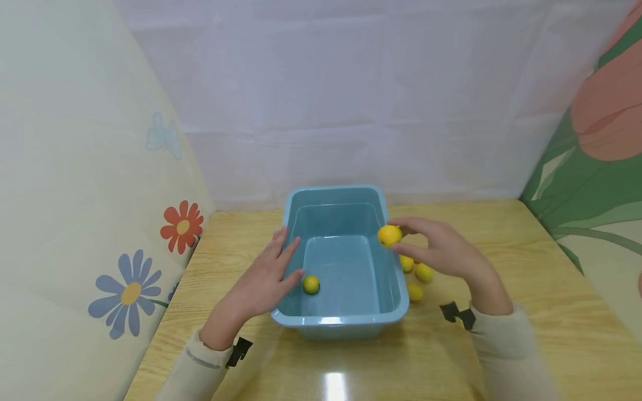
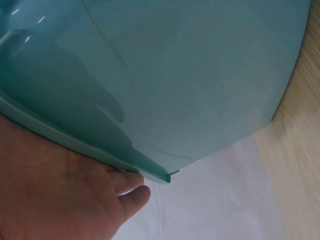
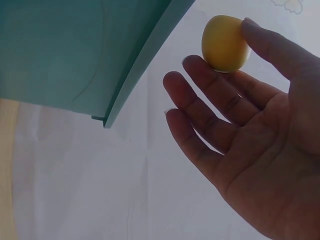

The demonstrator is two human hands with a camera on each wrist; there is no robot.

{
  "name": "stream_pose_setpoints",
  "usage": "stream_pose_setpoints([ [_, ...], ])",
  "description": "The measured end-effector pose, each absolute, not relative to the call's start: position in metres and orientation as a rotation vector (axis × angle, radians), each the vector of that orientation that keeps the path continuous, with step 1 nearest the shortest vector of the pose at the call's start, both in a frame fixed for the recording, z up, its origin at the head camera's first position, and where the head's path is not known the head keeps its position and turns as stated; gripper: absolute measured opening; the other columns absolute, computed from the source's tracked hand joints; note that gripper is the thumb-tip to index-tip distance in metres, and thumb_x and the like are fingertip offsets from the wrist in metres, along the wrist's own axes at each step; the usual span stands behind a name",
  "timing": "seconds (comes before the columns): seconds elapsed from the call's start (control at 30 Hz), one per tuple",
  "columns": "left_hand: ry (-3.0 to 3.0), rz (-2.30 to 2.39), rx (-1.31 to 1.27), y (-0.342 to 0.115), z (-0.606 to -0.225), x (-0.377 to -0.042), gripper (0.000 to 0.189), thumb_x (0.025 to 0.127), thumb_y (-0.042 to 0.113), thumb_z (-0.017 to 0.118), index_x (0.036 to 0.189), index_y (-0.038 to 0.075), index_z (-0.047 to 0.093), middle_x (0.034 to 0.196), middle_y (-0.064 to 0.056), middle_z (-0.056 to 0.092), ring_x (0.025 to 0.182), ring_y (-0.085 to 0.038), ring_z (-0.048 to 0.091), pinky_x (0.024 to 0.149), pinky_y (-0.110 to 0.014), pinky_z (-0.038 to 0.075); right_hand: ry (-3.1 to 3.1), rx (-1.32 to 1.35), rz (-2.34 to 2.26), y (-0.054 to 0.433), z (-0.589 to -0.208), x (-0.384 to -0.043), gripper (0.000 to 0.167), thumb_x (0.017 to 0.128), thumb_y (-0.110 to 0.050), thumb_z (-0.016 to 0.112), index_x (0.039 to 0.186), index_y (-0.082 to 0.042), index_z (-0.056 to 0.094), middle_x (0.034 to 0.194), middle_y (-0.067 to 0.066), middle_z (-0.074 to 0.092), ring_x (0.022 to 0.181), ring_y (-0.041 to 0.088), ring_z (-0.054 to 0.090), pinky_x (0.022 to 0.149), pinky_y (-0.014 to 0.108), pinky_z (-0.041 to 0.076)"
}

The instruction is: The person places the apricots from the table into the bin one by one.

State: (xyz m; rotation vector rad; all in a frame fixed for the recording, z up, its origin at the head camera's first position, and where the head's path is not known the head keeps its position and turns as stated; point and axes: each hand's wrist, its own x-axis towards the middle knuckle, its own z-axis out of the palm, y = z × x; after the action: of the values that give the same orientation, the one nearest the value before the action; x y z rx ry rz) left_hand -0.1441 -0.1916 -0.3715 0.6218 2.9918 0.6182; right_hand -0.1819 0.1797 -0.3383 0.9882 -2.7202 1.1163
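Note:
A light-blue plastic basin [image 1: 340,320] stands on the table with one small yellow fruit [image 1: 311,284] on its floor, near the left wall. My left hand [image 1: 263,278] rests on the basin's left rim, fingers extended and spread. The left wrist view shows that hand's palm [image 2: 55,190] against the outside of the rim. Over the right rim, my right hand [image 1: 441,245] pinches a yellow-orange fruit [image 1: 389,236] between thumb and fingertips. In the right wrist view the round fruit [image 3: 225,44] hangs beside the basin wall [image 3: 60,55]; its exact kind is unclear.
Several yellow fruits [image 1: 424,272] lie on the wooden table [image 1: 501,250] just right of the basin, partly under my right hand. A white sheet [image 1: 321,100] covers the back wall. Flower-patterned panels [image 1: 132,293] flank the table.

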Motion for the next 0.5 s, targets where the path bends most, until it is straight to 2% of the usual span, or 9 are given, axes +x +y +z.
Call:
stream_pose_setpoints([
  [0.23, 2.994, 0.620, 0.617, -0.192, -0.373, -0.144, 0.074, 0.105, 0.049, 0.046, 0.162, 0.010, 0.022, 0.171, -0.013, 0.001, 0.157, -0.034, 0.001, 0.118, -0.062, 0.024, -2.694, 1.028, 1.111, 0.172, -0.338, -0.185, 0.049, 0.096, -0.030, 0.072, 0.140, -0.012, 0.060, 0.127, -0.003, 0.068, 0.115, 0.018, 0.062, 0.099, 0.053, 0.049],
  [0.5, 2.983, 0.614, 0.600, -0.192, -0.372, -0.144, 0.074, 0.104, 0.050, 0.047, 0.162, 0.011, 0.022, 0.171, -0.011, -0.001, 0.157, -0.032, 0.000, 0.117, -0.062, 0.026, -2.723, 1.031, 1.115, 0.168, -0.338, -0.185, 0.049, 0.095, -0.033, 0.072, 0.140, -0.016, 0.060, 0.124, -0.005, 0.068, 0.114, 0.017, 0.063, 0.098, 0.052, 0.049],
])
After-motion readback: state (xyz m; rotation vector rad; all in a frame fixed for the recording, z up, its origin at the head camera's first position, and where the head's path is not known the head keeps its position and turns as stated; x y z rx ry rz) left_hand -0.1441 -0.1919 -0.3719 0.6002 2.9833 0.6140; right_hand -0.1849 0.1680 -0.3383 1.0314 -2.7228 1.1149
